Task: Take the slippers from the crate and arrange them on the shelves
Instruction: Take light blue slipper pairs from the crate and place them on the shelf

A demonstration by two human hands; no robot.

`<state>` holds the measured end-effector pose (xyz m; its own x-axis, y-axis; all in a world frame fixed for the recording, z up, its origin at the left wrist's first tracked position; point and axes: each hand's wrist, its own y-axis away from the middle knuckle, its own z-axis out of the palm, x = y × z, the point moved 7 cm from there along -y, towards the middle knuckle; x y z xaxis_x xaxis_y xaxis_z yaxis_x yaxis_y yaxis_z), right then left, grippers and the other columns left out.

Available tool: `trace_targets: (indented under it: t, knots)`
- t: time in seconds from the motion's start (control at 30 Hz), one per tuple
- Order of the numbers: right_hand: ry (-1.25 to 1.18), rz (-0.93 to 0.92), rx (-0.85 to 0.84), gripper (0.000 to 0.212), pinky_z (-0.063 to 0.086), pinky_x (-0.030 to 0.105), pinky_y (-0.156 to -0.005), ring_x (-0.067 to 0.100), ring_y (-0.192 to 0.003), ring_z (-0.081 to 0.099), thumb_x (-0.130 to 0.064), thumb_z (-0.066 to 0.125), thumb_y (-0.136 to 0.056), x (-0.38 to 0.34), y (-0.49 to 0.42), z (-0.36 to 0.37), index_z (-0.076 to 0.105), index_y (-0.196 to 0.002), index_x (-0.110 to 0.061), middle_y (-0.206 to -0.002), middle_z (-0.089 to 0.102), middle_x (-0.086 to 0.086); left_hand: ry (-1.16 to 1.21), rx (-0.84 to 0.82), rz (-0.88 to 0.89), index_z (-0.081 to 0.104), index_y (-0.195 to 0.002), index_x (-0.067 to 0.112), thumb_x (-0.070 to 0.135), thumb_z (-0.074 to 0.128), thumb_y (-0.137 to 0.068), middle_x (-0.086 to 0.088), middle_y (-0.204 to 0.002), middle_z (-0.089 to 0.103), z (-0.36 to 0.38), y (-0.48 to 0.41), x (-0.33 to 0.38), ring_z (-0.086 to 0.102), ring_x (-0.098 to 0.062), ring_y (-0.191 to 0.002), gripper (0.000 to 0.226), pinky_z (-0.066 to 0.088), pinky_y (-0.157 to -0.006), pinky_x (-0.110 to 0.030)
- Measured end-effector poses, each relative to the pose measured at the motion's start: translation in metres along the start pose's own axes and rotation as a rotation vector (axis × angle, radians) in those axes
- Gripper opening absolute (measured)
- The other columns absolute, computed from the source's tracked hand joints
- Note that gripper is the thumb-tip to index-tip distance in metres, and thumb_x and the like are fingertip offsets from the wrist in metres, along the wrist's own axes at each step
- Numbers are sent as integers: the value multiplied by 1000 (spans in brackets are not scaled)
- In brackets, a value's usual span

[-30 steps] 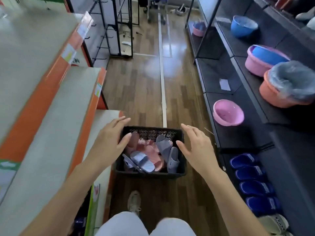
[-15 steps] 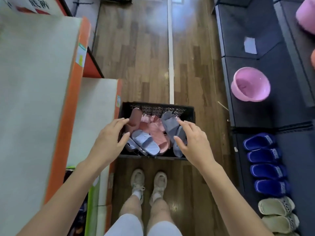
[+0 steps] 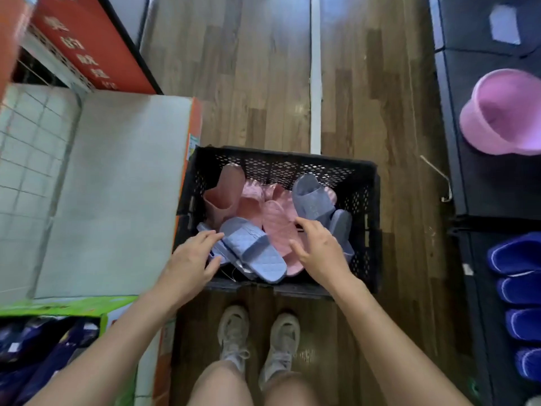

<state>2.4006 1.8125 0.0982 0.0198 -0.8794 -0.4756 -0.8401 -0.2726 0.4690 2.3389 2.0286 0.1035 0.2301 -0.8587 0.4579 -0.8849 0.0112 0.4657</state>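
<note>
Head view suggests the task is barely begun: the crate (image 3: 292,155) holds a jumble of pink and lilac slippers. The left hand (image 3: 190,262) touches the nearest lilac slipper (image 3: 251,250) with loose fingers, gripping nothing. The right hand (image 3: 319,253) hovers empty. That slipper lies diagonally, toe seemingly far-left.

Slippers (image 3: 253,252) in crate (image 3: 363,200), shelves (image 3: 117,186) left

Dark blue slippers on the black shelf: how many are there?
4 dark blue slippers, in a row on the black shelf at the right: farthest, second, third, nearest. The picture's edge cuts them off, so more may be hidden.
</note>
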Motion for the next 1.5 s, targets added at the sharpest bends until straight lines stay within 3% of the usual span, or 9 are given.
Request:
trace_targets:
  t: [0.13,0.3,0.47,0.63,0.77,1.0,1.13,1.3,1.5]
  knots:
    - [17,4,-79,51,34,37,-103,24,-127,39,-31,49,-93,25,-48,63,35,-141,-17,-139,42,5,1,10,-38,50,-131,9,14,59,-87,-5,-132,52,43,-32,-38,51,-26,-118,45,37,-99,-35]
    - [96,0,-239,53,36,38,-101,28,-126,41,-37,46,-95,40,-99,137,34,-141,-13,-141,40,9,41,11,-67,50,-130,8,21,52,-87,-7,-129,53,83,-61,-75,52,-27,-115,45,40,-97,-36]
    - [77,85,-320,58,41,39,-84,35,-106,52,-55,57,-83,42,-128,184,49,-113,-6,-114,58,17,78,46,-90,50,-129,7,31,43,-79,-7,-128,54,101,-72,-98,54,-27,-113,56,42,-98,-38]
    - [-75,183,-146,55,46,37,-81,30,-99,58,-44,75,-67,45,-137,184,57,-106,-11,-107,63,11,161,51,-143,46,-133,9,24,51,-90,-5,-133,49,112,-70,-112,49,-23,-120,46,34,-101,-30]
    - [-139,123,-135,45,43,34,-83,27,-103,56,-26,75,-73,46,-130,178,51,-108,-11,-111,59,8,219,67,-180,44,-135,12,15,55,-91,-1,-136,46,116,-68,-121,45,-18,-123,45,31,-101,-24]
    - [-414,150,47,50,36,23,-74,13,-97,53,-17,74,-73,66,-121,129,48,-116,-16,-107,56,-2,268,63,-381,19,-147,12,22,48,-95,-4,-151,28,125,-71,-131,30,-21,-137,61,27,-107,-32]
    - [-584,162,207,40,49,36,-87,15,-94,60,-10,74,-74,80,-120,86,56,-109,-20,-102,64,1,340,0,-509,17,-148,11,29,48,-95,-8,-150,31,140,-71,-142,34,-24,-135,64,30,-108,-36]
    - [-691,234,335,33,51,30,-78,21,-89,62,-7,72,-76,109,-126,56,58,-106,-14,-101,66,10,545,-66,-703,18,-146,3,38,44,-96,-19,-147,33,163,-77,-155,33,-31,-135,66,27,-108,-37]
    - [-794,328,334,43,54,43,-85,27,-95,65,-9,73,-76,142,-118,65,57,-116,-5,-105,67,14,791,-120,-760,23,-145,7,43,44,-94,-14,-147,34,192,-94,-150,35,-30,-133,66,30,-108,-36]
